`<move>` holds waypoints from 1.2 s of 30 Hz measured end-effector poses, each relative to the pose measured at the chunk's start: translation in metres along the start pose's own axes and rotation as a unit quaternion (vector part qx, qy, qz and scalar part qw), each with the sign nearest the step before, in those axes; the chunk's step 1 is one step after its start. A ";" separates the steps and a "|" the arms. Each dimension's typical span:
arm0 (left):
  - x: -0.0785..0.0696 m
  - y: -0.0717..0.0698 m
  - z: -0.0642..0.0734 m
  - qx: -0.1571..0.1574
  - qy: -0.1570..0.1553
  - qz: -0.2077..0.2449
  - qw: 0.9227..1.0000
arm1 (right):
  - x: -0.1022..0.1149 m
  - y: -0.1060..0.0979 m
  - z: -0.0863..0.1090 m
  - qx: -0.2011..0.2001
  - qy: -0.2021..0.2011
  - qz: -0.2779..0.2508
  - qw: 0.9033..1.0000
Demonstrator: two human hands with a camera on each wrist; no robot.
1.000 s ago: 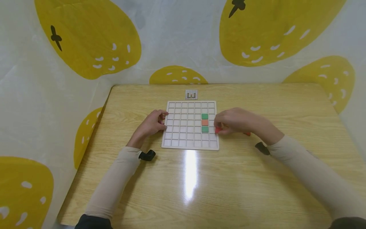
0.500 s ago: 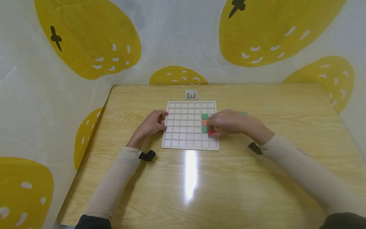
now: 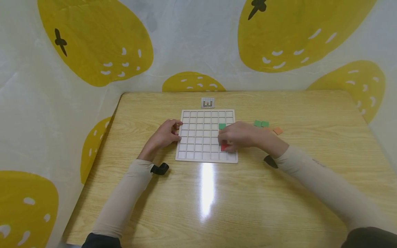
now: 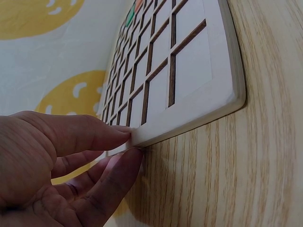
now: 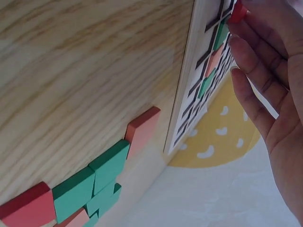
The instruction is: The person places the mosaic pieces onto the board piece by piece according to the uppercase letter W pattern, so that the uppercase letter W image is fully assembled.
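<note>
A white grid board with a raised pale rim lies on the wooden table. My left hand holds its left edge, thumb and fingertips right at the rim, seen close in the left wrist view. Over the board's right part, my right hand pinches a red square tile between thumb and fingers. The tile is just below the column of placed tiles, close over the board. That column holds a green tile, an orange tile and another green tile; in the head view my right hand hides most of it.
Right of the board lie several loose tiles, among them a green tile, an orange tile and a red tile. A small pattern card lies behind the board. A patterned cloth hangs behind the table.
My right hand has moved left with the red tile, from the board's right edge to over the tile column. Loose tiles behind it have come into view. My left hand has stayed put.
</note>
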State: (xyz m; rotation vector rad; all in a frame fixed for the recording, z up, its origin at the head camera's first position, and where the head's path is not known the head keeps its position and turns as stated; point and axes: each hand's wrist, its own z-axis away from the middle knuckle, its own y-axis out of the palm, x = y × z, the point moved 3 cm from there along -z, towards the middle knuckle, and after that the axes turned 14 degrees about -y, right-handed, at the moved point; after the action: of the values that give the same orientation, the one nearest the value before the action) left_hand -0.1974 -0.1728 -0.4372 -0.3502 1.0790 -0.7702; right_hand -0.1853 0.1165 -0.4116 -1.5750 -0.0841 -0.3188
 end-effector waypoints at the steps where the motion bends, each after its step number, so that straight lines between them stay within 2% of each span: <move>1: 0.000 0.000 0.000 0.000 0.001 0.000 1.000 | 0.000 0.000 -0.001 0.001 -0.004 0.006 1.000; 8: 0.000 0.000 0.001 0.002 0.006 -0.001 1.000 | 0.003 0.003 -0.005 0.006 -0.019 0.041 0.999; 13: 0.001 0.000 0.001 0.003 0.005 0.000 1.000 | 0.004 0.004 -0.006 0.010 -0.017 0.043 0.999; 20: 0.000 0.000 0.001 0.004 0.001 -0.002 1.000 | 0.005 0.002 -0.006 -0.006 -0.022 0.043 0.999; 25: -0.001 -0.001 0.002 0.004 0.001 -0.001 1.000 | 0.003 0.001 0.000 -0.007 -0.007 0.038 0.999; 30: 0.000 0.000 0.001 0.003 0.003 -0.001 1.000 | 0.000 -0.001 0.014 -0.031 0.013 0.011 0.999; 36: 0.000 0.001 0.001 0.002 0.000 0.003 1.000 | -0.008 -0.004 0.033 -0.038 0.070 -0.039 0.996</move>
State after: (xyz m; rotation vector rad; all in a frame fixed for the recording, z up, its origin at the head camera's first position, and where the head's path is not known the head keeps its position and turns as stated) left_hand -0.1962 -0.1723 -0.4373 -0.3433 1.0784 -0.7666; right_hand -0.1892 0.1508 -0.4102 -1.6229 -0.0259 -0.4983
